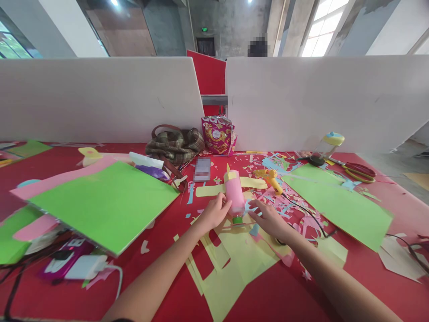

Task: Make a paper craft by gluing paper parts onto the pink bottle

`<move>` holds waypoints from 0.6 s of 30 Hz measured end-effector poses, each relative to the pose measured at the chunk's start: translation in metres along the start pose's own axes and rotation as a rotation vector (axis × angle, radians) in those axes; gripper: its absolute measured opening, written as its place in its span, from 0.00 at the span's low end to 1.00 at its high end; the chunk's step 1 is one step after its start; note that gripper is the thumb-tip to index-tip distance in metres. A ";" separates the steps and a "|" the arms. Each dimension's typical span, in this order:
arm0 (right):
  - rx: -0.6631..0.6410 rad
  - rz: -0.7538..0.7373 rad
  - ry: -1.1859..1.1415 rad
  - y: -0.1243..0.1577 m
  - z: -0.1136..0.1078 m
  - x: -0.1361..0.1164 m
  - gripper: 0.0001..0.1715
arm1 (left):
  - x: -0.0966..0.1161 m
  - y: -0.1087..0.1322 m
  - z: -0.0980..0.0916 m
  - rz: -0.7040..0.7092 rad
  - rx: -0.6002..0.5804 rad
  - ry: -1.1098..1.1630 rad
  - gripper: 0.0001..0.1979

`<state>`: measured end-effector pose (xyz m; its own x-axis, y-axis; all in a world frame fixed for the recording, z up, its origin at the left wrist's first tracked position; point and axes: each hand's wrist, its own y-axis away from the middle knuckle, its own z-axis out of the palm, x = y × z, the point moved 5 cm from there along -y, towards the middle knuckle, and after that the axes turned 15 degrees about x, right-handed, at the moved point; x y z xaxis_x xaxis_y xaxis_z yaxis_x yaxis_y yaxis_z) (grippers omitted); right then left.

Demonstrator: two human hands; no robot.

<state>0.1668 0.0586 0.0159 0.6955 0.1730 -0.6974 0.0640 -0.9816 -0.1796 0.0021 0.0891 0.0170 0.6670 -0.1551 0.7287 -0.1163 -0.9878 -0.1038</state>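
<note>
A bottle wrapped in pink paper (235, 194), with a green cap at its near end, lies on the red table (295, 295). My left hand (214, 213) grips its left side with curled fingers. My right hand (270, 219) rests just right of the bottle, fingers stretched out flat over paper scraps (288, 201) and touching the bottle's base area. Cut yellow paper (234, 259) lies under and in front of both hands.
Green sheets lie at left (103, 203) and right (335, 201). A yellow glue gun (271, 178) with its cord sits behind the bottle. Scissors (358, 171), a clear bottle (325, 147), a plaid bag (174, 144), a snack packet (217, 134) and chargers (77, 264) are around. White partitions (100, 98) stand behind.
</note>
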 end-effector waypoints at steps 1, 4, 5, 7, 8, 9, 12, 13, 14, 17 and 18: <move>0.004 0.000 0.001 0.000 0.000 0.001 0.12 | 0.001 0.001 -0.001 0.004 0.002 0.004 0.12; 0.020 -0.020 0.016 0.000 -0.001 0.001 0.12 | 0.004 0.003 -0.002 0.018 0.017 0.012 0.11; 0.026 -0.033 0.028 0.000 -0.001 0.001 0.12 | 0.005 0.003 -0.003 0.022 0.023 0.013 0.10; 0.043 -0.063 0.055 -0.001 -0.003 0.000 0.11 | 0.005 0.003 -0.003 0.032 0.036 0.013 0.10; 0.050 -0.075 0.066 -0.001 -0.003 -0.001 0.11 | 0.005 0.002 -0.003 0.038 0.042 0.013 0.10; 0.056 -0.084 0.075 -0.002 -0.003 -0.001 0.11 | 0.005 0.002 -0.002 0.045 0.048 0.013 0.09; 0.070 -0.103 0.092 -0.003 -0.004 -0.002 0.11 | 0.005 0.002 0.000 0.068 0.064 0.018 0.08; 0.076 -0.111 0.099 -0.003 -0.004 -0.003 0.11 | 0.005 0.002 0.001 0.075 0.068 0.020 0.08; 0.084 -0.119 0.106 -0.004 -0.004 -0.003 0.11 | 0.005 0.003 0.001 0.080 0.072 0.022 0.08; 0.116 -0.140 0.135 -0.004 -0.006 -0.001 0.11 | 0.004 0.004 0.003 0.086 0.078 0.026 0.07; 0.133 -0.143 0.150 -0.005 -0.007 0.001 0.11 | 0.004 0.005 0.003 0.084 0.080 0.028 0.08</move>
<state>0.1728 0.0627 0.0208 0.7851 0.2857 -0.5495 0.0816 -0.9272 -0.3655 0.0064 0.0833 0.0167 0.6365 -0.2381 0.7336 -0.1112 -0.9696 -0.2181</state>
